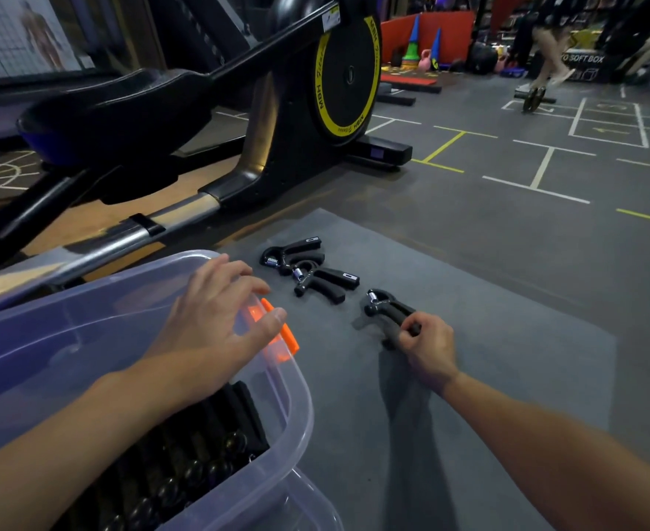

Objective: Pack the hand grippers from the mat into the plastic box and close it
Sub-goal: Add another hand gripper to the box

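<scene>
One grey mat (488,300) carries what is left of the job, and the clear plastic box (301,396) stands at its left edge with a row of packed grippers (201,454) lined up side by side inside. The left hand (216,312) is spread and holds nothing, hovering over the box's rim by the orange latch (283,333); whether it touches the rim I cannot tell. The right hand (427,346) is clenched round the handles of the nearest hand gripper (383,306), which lies low on the mat.

To do this step well, I would lift that gripper clear, carry it across, and set it in the same direction as the row so the handles nest and the lid can sit flat. The spread hand could steady the box. Two more grippers, the far one (296,251) and the middle one (327,281), lie touching each other and will likely need untangling before being lifted.

For writing, the exercise bike's flywheel (344,70) bears "MBH" with a script word, probably "Fitness", on its yellow ring. A black box (580,59) far off reads "SOFT BOX". The small labels on the gripper handles are too small to read.
</scene>
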`<state>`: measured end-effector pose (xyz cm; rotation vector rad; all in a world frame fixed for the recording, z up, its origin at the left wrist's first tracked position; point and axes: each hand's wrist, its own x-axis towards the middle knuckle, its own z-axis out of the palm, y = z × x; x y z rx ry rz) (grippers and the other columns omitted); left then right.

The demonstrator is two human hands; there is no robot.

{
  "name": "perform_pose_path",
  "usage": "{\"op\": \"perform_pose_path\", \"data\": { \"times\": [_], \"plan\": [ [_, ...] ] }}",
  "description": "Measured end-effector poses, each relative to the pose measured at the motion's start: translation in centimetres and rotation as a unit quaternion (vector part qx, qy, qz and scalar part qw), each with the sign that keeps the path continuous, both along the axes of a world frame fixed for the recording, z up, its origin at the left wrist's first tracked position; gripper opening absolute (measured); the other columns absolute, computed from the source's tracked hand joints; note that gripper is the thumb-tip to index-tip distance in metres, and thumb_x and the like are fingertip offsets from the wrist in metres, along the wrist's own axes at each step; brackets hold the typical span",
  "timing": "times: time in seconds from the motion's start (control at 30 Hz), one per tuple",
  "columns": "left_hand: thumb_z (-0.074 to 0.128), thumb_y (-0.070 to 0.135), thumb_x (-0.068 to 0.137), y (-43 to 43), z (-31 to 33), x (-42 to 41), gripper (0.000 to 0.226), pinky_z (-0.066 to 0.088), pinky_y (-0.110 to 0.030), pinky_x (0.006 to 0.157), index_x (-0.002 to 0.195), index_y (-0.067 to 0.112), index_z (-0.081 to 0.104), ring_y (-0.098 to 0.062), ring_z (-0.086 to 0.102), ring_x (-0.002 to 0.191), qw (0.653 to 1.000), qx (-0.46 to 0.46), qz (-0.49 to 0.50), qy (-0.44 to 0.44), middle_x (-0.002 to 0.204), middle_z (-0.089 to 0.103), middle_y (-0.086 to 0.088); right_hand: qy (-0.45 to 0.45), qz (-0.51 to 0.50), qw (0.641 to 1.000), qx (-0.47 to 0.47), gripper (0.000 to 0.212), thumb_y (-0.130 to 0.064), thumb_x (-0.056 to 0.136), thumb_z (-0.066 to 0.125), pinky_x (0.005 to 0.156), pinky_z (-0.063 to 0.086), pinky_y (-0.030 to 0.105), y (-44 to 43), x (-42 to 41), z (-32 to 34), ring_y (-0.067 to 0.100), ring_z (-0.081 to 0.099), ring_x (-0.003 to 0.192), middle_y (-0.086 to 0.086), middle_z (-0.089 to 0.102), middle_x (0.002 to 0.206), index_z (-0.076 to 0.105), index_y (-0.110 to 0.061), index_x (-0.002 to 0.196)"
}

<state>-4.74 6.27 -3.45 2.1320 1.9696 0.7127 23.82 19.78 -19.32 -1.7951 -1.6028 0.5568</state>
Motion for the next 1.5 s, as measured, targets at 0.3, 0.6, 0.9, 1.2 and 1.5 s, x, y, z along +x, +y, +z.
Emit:
{"op": "perform_pose_path", "data": {
  "times": [0.3, 0.6, 0.9, 1.2, 1.5],
  "plan": [
    [0.032, 0.075, 0.077, -0.5, 1.4, -0.4, 0.057, 0.029, -0.045, 0.111, 0.111, 0.037, 0.058, -0.006, 0.023, 0.141, 1.0, 0.008, -0.028, 0.006, 0.123, 0.043, 0.027, 0.08, 0.022, 0.996, 0.04, 0.011, -0.012, 0.077, 0.07, 0.059, 0.038, 0.017, -2.0, -3.1, 5.9, 0.014, 0.056, 0.067, -0.003, 0.063, 0.071, 0.068, -0.022, 0.077],
    [0.06, 0.038, 0.09, -2.2, 4.7, -1.1, 0.021, 0.044, -0.037, 0.096, 0.11, 0.029, 0.061, -0.009, 0.053, 0.11, 0.994, 0.072, -0.018, -0.077, 0.11, 0.058, 0.016, 0.14, 0.096, 0.974, 0.152, 0.015, -0.011, 0.076, 0.071, 0.067, 0.046, 0.028, -4.2, -8.3, 17.0, 0.016, 0.057, 0.065, 0.002, 0.066, 0.07, 0.068, -0.025, 0.076],
    [0.071, 0.019, 0.084, -4.0, 8.3, -3.7, 0.031, 0.045, -0.023, 0.09, 0.11, 0.028, 0.058, 0.001, 0.055, 0.097, 0.977, 0.168, 0.017, -0.132, 0.105, 0.057, 0.014, 0.205, 0.209, 0.947, 0.134, 0.009, -0.024, 0.07, 0.071, 0.053, 0.049, 0.038, -7.0, -13.2, 23.7, 0.014, 0.048, 0.054, -0.005, 0.054, 0.059, 0.068, -0.032, 0.071],
    [0.074, 0.017, 0.084, -7.3, 8.7, -8.1, 0.03, 0.054, -0.039, 0.087, 0.108, 0.032, 0.062, -0.003, 0.062, 0.093, 0.974, 0.166, 0.032, -0.15, 0.096, 0.063, 0.016, 0.267, 0.321, 0.906, 0.072, 0.018, -0.011, 0.078, 0.071, 0.064, 0.057, 0.047, -11.4, -17.3, 24.7, 0.023, 0.055, 0.063, 0.009, 0.059, 0.067, 0.07, -0.028, 0.074],
    [0.074, 0.019, 0.084, -8.7, 7.2, -10.7, 0.029, 0.054, -0.037, 0.084, 0.108, 0.034, 0.064, -0.005, 0.064, 0.086, 0.973, 0.144, 0.041, -0.176, 0.089, 0.065, 0.017, 0.294, 0.361, 0.885, 0.004, 0.023, -0.006, 0.082, 0.07, 0.064, 0.054, 0.05, -12.0, -19.9, 23.7, 0.026, 0.053, 0.065, 0.013, 0.054, 0.068, 0.07, -0.027, 0.073]
  ]
}}
